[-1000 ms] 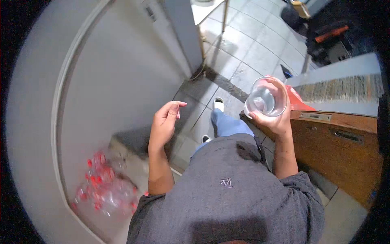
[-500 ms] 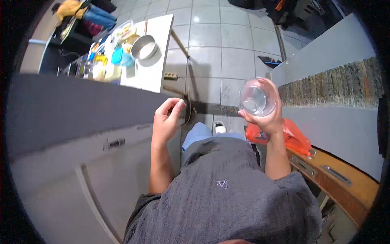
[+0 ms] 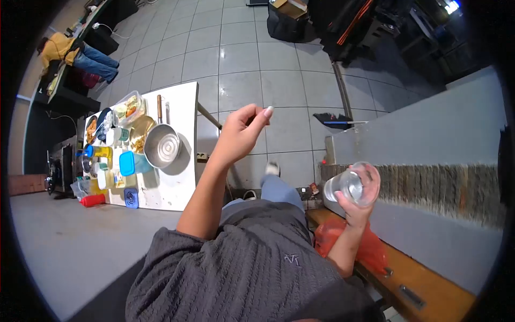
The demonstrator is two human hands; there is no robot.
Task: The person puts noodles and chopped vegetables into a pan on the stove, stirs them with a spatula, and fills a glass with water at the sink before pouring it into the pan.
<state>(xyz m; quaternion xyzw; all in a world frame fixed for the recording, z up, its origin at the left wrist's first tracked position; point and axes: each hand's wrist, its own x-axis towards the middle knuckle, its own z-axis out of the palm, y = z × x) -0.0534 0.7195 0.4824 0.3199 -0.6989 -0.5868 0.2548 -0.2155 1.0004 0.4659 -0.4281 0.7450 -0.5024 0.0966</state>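
My right hand [image 3: 360, 201] is wrapped round a clear glass [image 3: 343, 186], gripping it near its rim. The glass is tilted, its base pointing left; whether any liquid is in it I cannot tell. My left hand [image 3: 241, 134] is raised over the tiled floor with its fingers curled in and the thumb laid alongside them. Nothing shows in that hand. Left of it, on the white table, stands a metal saucepan [image 3: 162, 146] with a wooden handle. Below the right hand lies an orange-red plastic bag [image 3: 348, 241].
The white table [image 3: 185, 115] also bears a blue-lidded container [image 3: 129, 163], a food tub [image 3: 130, 107] and several bottles. A wooden cabinet [image 3: 424, 279] and a low grey wall [image 3: 429, 139] run along my right. Another person [image 3: 80, 56] bends at a counter, far left.
I have stepped forward past the grey door, and the table shows more fully. My left hand has moved forward and right. The glass stays in my right hand, now tipped further over.
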